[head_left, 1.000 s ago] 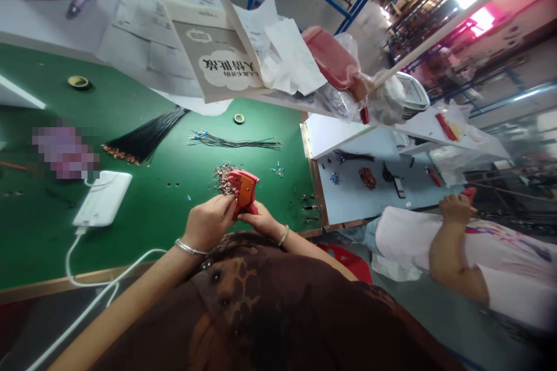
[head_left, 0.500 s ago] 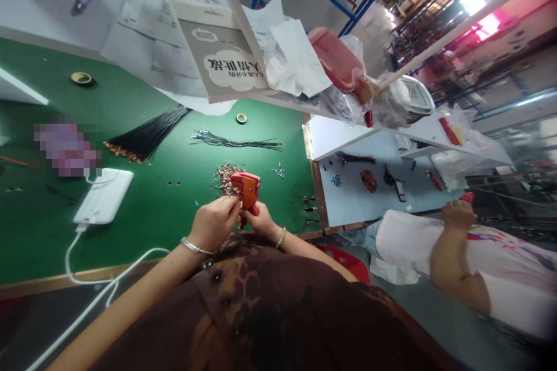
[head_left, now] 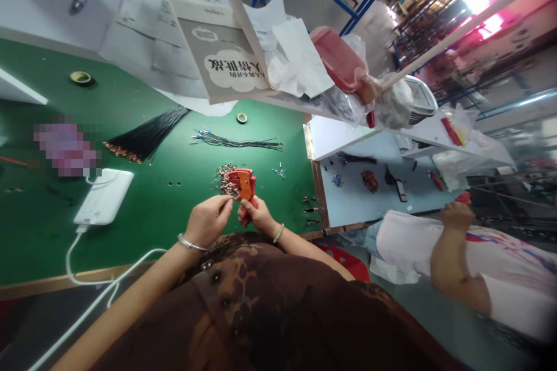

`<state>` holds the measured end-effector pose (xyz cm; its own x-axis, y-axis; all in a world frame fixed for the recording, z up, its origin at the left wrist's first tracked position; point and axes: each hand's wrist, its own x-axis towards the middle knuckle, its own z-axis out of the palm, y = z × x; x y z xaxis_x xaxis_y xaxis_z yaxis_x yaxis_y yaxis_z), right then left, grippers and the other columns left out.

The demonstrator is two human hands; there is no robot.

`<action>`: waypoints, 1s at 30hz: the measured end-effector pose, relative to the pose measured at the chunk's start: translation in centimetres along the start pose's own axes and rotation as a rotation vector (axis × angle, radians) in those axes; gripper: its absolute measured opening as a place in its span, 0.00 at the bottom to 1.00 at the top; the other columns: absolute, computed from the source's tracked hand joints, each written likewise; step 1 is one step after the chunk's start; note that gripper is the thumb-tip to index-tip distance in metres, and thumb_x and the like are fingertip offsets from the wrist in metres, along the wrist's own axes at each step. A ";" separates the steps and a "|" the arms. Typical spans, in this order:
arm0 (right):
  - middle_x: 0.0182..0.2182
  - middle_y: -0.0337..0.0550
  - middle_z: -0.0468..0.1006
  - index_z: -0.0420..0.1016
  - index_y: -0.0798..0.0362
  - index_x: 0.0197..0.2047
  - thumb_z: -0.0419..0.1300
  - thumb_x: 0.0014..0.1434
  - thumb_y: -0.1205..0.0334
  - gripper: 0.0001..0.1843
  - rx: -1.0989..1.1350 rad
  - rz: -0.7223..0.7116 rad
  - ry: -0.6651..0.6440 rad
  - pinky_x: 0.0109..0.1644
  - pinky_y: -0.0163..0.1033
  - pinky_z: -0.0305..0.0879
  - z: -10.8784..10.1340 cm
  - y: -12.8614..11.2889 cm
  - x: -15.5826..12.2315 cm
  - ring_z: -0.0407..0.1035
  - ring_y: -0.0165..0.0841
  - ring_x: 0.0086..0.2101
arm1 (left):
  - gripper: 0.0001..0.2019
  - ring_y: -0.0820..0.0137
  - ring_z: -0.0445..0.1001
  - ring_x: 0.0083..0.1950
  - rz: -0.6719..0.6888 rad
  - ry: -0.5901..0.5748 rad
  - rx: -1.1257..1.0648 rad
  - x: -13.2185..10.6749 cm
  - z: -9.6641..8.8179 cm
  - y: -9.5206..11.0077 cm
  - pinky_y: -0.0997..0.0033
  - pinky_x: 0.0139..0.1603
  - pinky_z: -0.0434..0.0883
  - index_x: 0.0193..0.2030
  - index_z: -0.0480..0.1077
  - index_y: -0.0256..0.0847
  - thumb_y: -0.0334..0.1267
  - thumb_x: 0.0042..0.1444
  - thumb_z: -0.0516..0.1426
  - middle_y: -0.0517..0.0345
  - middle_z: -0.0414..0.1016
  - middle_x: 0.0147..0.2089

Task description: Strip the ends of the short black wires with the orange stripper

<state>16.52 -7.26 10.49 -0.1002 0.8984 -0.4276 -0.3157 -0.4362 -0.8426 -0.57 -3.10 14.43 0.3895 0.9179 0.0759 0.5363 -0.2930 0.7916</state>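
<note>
My right hand [head_left: 256, 215] grips the handles of a red and orange crimping tool [head_left: 244, 182], held upright over the green table [head_left: 143, 185]. My left hand [head_left: 208, 221] is pinched right beside the tool's jaws, fingers closed on something too small to make out. Just behind the tool lies a pile of small metal terminals [head_left: 224, 176]. Farther back lie a row of thin black wires with blue ends [head_left: 237, 141] and a thick bundle of black wires with copper ends [head_left: 143, 137].
A white power bank [head_left: 103, 197] with a white cable [head_left: 87, 278] lies at my left. Two tape rolls [head_left: 80, 77] sit farther back. Papers and a booklet [head_left: 226, 63] overhang the table. At right, another person's arm [head_left: 452, 249] works at a pale blue bench [head_left: 374, 185].
The crimping tool has turned more upright and moved slightly back toward the terminal pile. My left hand has drawn a little away from the jaws. The other person's hand shifted slightly.
</note>
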 end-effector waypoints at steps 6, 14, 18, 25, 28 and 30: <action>0.37 0.45 0.77 0.70 0.58 0.50 0.72 0.51 0.47 0.31 0.042 0.067 -0.222 0.43 0.40 0.72 -3.0 -2.4 -1.4 0.75 0.34 0.36 | 0.17 0.72 0.72 0.34 -0.063 0.008 -0.097 0.0 -2.2 -1.8 0.73 0.37 0.66 0.46 0.76 0.41 0.47 0.64 0.50 0.57 0.75 0.36; 0.42 0.48 0.78 0.69 0.56 0.57 0.74 0.49 0.55 0.35 0.167 0.245 -0.412 0.55 0.50 0.69 -2.8 -4.4 -3.2 0.75 0.39 0.43 | 0.14 0.76 0.64 0.29 0.035 0.027 -0.152 0.8 -3.5 -0.6 0.75 0.32 0.62 0.44 0.77 0.40 0.45 0.64 0.53 0.61 0.64 0.30; 0.43 0.50 0.79 0.71 0.58 0.54 0.74 0.49 0.56 0.32 0.145 0.226 -0.491 0.55 0.50 0.68 -2.4 -5.1 -2.8 0.75 0.40 0.44 | 0.13 0.76 0.65 0.29 0.076 -0.003 -0.154 1.0 -3.6 0.0 0.75 0.32 0.63 0.42 0.77 0.40 0.44 0.64 0.53 0.60 0.65 0.31; 0.37 0.46 0.78 0.72 0.59 0.49 0.72 0.51 0.54 0.27 0.085 0.225 -0.522 0.45 0.42 0.72 -2.1 -5.3 -2.1 0.75 0.35 0.36 | 0.12 0.76 0.64 0.29 0.122 -0.018 -0.141 1.4 -4.0 0.2 0.76 0.32 0.63 0.40 0.76 0.39 0.42 0.64 0.53 0.60 0.65 0.31; 0.37 0.46 0.78 0.71 0.59 0.51 0.70 0.53 0.50 0.29 0.086 0.219 -0.559 0.42 0.41 0.72 -2.2 -5.4 -1.9 0.75 0.35 0.34 | 0.12 0.76 0.64 0.30 0.128 -0.039 -0.158 1.5 -4.1 -0.1 0.76 0.33 0.63 0.40 0.75 0.38 0.42 0.64 0.53 0.61 0.64 0.31; 0.36 0.46 0.77 0.71 0.60 0.52 0.70 0.52 0.47 0.32 0.082 0.218 -0.571 0.42 0.41 0.71 -2.2 -5.5 -1.8 0.74 0.34 0.34 | 0.12 0.76 0.64 0.30 0.122 -0.054 -0.192 1.6 -4.2 -0.2 0.76 0.33 0.64 0.40 0.75 0.38 0.42 0.64 0.53 0.61 0.64 0.31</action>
<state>20.49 -6.57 15.12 -0.6529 0.6839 -0.3256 -0.3000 -0.6282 -0.7179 -3.24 -0.49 16.96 0.4851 0.8616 0.1494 0.3324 -0.3397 0.8799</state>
